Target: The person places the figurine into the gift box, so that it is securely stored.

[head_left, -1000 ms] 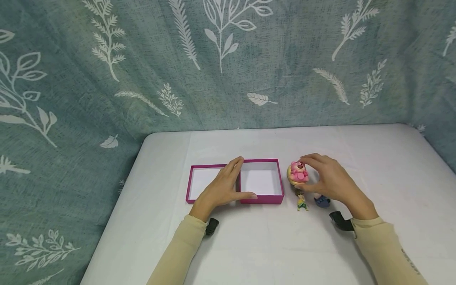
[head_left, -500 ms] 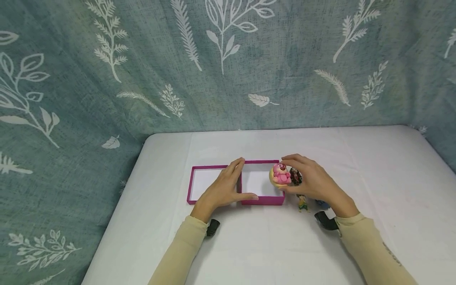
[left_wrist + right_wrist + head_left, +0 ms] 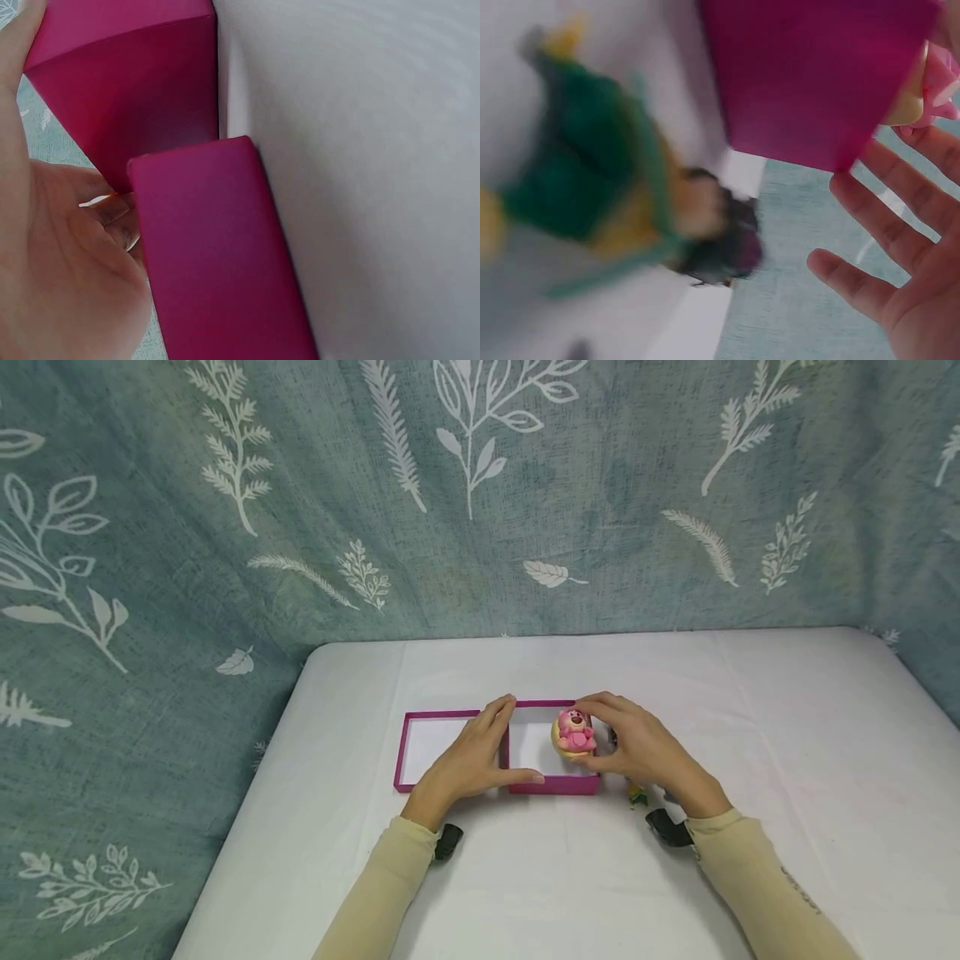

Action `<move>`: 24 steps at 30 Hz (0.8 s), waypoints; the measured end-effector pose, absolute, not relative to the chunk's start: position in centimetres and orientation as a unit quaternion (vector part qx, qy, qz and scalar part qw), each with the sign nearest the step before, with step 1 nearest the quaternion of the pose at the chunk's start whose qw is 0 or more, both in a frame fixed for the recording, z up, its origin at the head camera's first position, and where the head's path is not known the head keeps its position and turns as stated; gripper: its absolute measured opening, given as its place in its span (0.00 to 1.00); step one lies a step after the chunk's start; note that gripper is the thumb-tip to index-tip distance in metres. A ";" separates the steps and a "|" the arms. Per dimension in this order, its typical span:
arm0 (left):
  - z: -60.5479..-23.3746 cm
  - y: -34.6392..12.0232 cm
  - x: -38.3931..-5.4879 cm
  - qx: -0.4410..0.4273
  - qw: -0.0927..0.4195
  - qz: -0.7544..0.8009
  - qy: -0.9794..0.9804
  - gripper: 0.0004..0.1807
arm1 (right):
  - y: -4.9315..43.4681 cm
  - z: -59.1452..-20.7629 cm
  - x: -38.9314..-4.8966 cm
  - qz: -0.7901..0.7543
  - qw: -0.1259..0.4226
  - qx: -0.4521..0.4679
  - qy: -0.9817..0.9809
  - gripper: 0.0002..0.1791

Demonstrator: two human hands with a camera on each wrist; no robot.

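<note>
My right hand (image 3: 648, 752) pinches a pink bear figurine (image 3: 576, 735) with a yellow rounded back between thumb and fingertips. The figurine is over the right end of an open magenta box (image 3: 555, 786) with a white inside; in the right wrist view, part of the bear (image 3: 939, 86) shows behind the box wall (image 3: 817, 75). My left hand (image 3: 468, 756) holds the box's left end, thumb along the front wall and fingers at the back corner. Beside it on the left lies a shallow magenta-rimmed lid (image 3: 401, 752), white inside, partly behind that hand.
A small figurine in green and yellow (image 3: 592, 165) lies right of the box, blurred in the right wrist view and mostly covered by my right hand in the head view. Other small figures there are largely hidden. A white cloth covers the table (image 3: 810, 760); a leaf-patterned curtain (image 3: 465, 577) hangs behind.
My right hand has carried the bear figurine leftward from beside the box to over its right end. The left hand keeps its place on the box.
</note>
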State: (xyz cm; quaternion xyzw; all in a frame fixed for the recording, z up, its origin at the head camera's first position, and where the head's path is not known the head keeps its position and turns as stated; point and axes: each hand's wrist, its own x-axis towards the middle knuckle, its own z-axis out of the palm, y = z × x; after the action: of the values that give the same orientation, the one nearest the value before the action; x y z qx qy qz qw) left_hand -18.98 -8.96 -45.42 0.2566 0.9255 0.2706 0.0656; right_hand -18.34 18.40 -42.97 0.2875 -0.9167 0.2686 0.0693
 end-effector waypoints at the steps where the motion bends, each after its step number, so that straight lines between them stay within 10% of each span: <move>1: -45.5 -8.9 -19.0 0.257 0.067 0.271 0.925 0.66 | 18.3 -43.2 -18.3 0.267 0.070 0.289 -0.917 0.39; 24: -45.0 -8.6 -18.8 0.252 0.072 0.265 0.928 0.66 | 18.7 -45.3 -19.0 0.359 0.022 0.262 -0.895 0.40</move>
State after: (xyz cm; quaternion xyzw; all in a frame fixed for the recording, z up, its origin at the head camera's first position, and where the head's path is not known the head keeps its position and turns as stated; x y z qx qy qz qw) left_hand -18.85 -8.62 -45.01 0.2520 0.9280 0.2647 0.0723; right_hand -18.98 18.67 -45.31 0.2621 -0.8954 0.3591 0.0223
